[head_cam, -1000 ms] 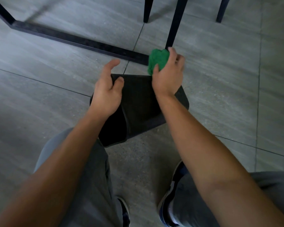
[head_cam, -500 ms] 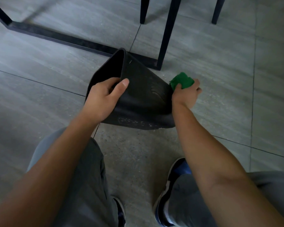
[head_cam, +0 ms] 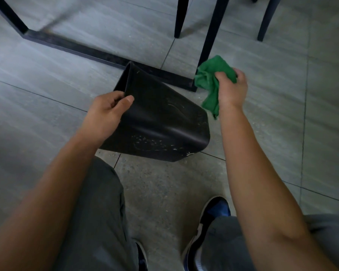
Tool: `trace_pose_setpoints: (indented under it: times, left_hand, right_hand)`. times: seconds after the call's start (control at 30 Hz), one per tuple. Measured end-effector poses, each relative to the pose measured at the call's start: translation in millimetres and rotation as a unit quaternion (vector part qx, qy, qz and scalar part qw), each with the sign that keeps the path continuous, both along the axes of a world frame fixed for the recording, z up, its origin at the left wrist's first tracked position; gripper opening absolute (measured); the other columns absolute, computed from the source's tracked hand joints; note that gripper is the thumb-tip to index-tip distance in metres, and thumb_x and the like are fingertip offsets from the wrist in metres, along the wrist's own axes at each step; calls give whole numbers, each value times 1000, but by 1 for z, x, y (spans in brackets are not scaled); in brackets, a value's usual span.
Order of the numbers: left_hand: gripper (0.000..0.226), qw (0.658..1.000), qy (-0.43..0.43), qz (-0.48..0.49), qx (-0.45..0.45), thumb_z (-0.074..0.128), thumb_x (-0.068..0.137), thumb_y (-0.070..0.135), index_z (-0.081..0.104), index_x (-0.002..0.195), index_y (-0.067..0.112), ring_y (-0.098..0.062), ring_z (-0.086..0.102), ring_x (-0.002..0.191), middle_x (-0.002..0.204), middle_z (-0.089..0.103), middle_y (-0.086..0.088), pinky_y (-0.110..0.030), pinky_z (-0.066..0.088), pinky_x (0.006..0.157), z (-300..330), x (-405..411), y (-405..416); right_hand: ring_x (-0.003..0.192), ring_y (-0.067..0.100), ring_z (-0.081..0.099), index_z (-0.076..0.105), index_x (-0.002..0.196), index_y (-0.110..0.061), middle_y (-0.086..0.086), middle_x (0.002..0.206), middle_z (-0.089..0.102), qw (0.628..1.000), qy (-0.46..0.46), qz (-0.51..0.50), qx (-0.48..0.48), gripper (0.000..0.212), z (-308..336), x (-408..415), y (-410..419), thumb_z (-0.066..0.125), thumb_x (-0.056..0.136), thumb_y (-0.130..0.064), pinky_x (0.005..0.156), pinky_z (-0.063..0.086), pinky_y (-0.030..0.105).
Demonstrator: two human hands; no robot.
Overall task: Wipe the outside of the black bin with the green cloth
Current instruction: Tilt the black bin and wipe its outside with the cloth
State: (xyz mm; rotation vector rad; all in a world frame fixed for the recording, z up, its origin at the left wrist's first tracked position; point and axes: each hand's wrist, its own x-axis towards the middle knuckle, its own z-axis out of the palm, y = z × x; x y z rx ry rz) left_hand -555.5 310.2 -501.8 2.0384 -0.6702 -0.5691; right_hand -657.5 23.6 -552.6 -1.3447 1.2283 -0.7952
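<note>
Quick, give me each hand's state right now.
Left hand: grips the black bin at its rim.
Right hand: holds the green cloth, clear of the bin.

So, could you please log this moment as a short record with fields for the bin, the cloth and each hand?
bin: black bin, tipped on its side, whitish specks on the outside
cloth: green cloth, bunched, off the bin
left hand: left hand grips the bin's rim
right hand: right hand holds the cloth beside the bin
floor: grey tiled floor
</note>
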Motion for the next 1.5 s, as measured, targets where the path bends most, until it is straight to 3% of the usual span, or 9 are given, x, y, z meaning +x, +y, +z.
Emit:
trace_pose_setpoints:
  times: [0.13,0.23,0.33,0.57,0.83,1.03,1.17,1.33,1.5]
  left_hand:
    - [22,1000,2,13,2,56,102,39,57,119,25,15,63,84,99,65,13,-10,49,70,-4,4,-14]
    - [18,999,-26,23,-30,57,104,31,60,116,18,20,60,74,92,65,13,-3,44,62,-9,4,-22]
    - [20,999,-7,24,-40,56,104,31,60,117,18,9,63,85,97,66,11,-16,50,72,-11,9,-14]
    - [14,1000,14,-12,-18,53,104,33,56,117,27,-4,61,94,102,62,15,-26,50,76,-8,13,5]
    - [21,999,43,11,-31,52,105,36,55,124,27,-6,60,98,104,61,14,-33,53,83,-7,17,0]
    - [45,996,50,-29,-64,56,103,31,43,146,39,13,65,91,112,58,23,-6,51,69,-4,15,-2]
    - [55,994,19,-90,-60,49,106,24,30,156,39,31,52,98,125,45,32,3,43,77,-1,14,-8]
    - [56,994,26,-96,-53,46,107,29,28,159,39,26,51,107,137,45,25,-9,45,87,-9,24,9]
    - [56,998,-28,-63,14,46,102,53,29,155,48,-19,55,122,143,51,1,-43,50,102,-25,33,5]
  right_hand:
    - [92,-9,65,60,129,-24,-10,117,66,985,-15,153,-72,44,29,14,41,76,89,-18,69,54,8]
    - [114,-17,53,54,139,-35,-11,142,57,933,73,309,-168,54,32,22,67,75,91,-22,84,39,-3]
    - [125,14,59,54,145,-36,-6,141,62,880,190,391,-191,56,13,16,59,72,92,-33,97,47,24]
    - [108,35,65,52,140,-30,14,127,64,841,438,290,-127,49,-38,-49,13,66,94,-40,85,56,38]
    - [80,8,65,60,119,-31,-13,96,65,930,258,229,-126,32,11,-12,16,69,88,-33,75,57,29]
    - [64,7,62,57,127,-31,-10,87,65,890,292,308,-168,38,49,11,25,68,91,-34,54,48,24]
    - [104,25,66,53,142,-33,5,125,64,830,347,382,-213,50,19,-3,33,67,94,-35,79,52,32]
    - [114,36,62,49,146,-31,13,135,56,793,477,319,-204,50,-24,-48,30,62,98,-34,86,51,38]
    - [105,33,65,54,133,-26,10,125,60,870,415,204,-171,44,-9,-39,21,68,93,-37,77,51,36]
